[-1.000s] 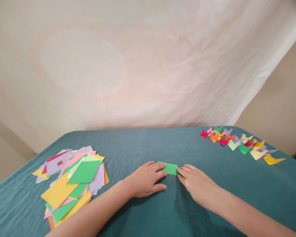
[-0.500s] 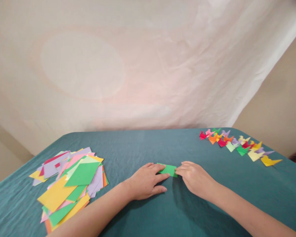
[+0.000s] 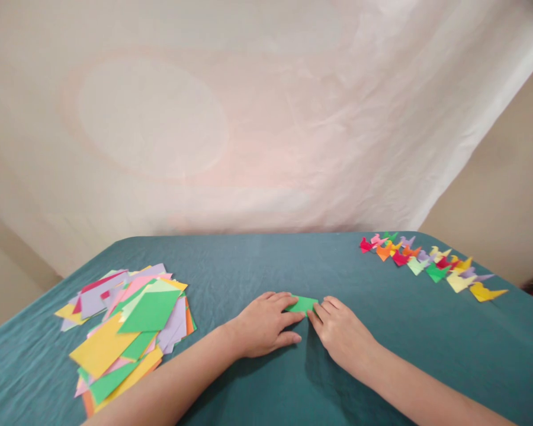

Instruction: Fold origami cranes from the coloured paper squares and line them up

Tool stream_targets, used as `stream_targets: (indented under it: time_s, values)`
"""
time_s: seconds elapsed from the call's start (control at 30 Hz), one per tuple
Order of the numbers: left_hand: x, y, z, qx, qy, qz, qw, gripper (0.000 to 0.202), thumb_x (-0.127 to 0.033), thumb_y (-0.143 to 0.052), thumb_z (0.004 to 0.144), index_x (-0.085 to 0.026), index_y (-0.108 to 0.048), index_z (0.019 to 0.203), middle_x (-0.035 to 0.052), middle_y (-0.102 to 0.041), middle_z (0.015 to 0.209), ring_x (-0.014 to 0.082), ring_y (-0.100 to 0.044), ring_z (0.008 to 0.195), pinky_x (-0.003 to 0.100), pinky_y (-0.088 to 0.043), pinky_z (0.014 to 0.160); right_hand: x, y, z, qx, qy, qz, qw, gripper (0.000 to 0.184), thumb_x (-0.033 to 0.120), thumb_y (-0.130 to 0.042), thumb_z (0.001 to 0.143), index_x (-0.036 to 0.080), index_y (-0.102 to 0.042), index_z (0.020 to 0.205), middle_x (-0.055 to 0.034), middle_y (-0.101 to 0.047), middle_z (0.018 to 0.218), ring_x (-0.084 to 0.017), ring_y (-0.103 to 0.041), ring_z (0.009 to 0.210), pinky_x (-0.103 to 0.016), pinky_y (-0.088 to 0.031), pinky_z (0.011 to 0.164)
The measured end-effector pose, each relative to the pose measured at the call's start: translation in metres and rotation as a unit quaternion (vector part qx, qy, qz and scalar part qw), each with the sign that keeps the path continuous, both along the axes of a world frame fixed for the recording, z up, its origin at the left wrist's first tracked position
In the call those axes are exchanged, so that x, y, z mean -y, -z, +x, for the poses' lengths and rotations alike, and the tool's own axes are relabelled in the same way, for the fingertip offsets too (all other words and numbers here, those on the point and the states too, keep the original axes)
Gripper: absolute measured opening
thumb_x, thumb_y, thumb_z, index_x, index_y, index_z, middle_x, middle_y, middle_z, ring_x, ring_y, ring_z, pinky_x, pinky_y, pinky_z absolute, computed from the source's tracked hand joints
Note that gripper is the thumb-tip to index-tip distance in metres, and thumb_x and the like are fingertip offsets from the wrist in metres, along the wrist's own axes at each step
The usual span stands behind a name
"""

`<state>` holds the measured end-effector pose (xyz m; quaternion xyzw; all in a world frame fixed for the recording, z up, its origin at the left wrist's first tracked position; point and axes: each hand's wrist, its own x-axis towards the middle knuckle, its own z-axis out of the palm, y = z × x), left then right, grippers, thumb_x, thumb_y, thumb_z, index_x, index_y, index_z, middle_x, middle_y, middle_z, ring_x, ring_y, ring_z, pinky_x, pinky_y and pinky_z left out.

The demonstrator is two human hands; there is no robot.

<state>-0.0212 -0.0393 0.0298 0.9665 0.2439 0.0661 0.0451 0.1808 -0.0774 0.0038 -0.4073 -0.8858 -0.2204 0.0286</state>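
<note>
While both hands, left [image 3: 266,322] and right [image 3: 340,331], lie spread, fingertips press the green paper [image 3: 302,304].

table [image 3: 257,260]: hung sheet [image 3: 257,118] stood behind its far edge | loose paper squares [image 3: 128,322]: lay heaped on table, near left | folded paper figures [image 3: 430,263]: lay in a row, far right | folded paper piece [image 3: 302,304]: lay on table at centre, between left hand [image 3: 264,325] and right hand [image 3: 340,332], both touching it
</note>
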Motion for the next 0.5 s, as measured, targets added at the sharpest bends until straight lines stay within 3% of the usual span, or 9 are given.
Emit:
stream_targets:
  time_s: [0.5]
  values:
    - [0.0034, -0.0098, -0.0062, -0.023, -0.046, 0.056, 0.997, 0.040, -0.048, -0.040, 0.089, -0.020, -0.062, 0.106, 0.0082, -0.049, 0.128, 0.0276, -0.030, 0.129, 0.043, -0.024, 0.104, -0.0006, -0.0008, 0.0003, 0.018, 0.003, -0.001, 1.000, 0.017, 0.007, -0.051, 0.079, 0.009, -0.066, 0.088, -0.0123, -0.065, 0.079, -0.022, -0.057, 0.074, -0.038, -0.038, 0.076]
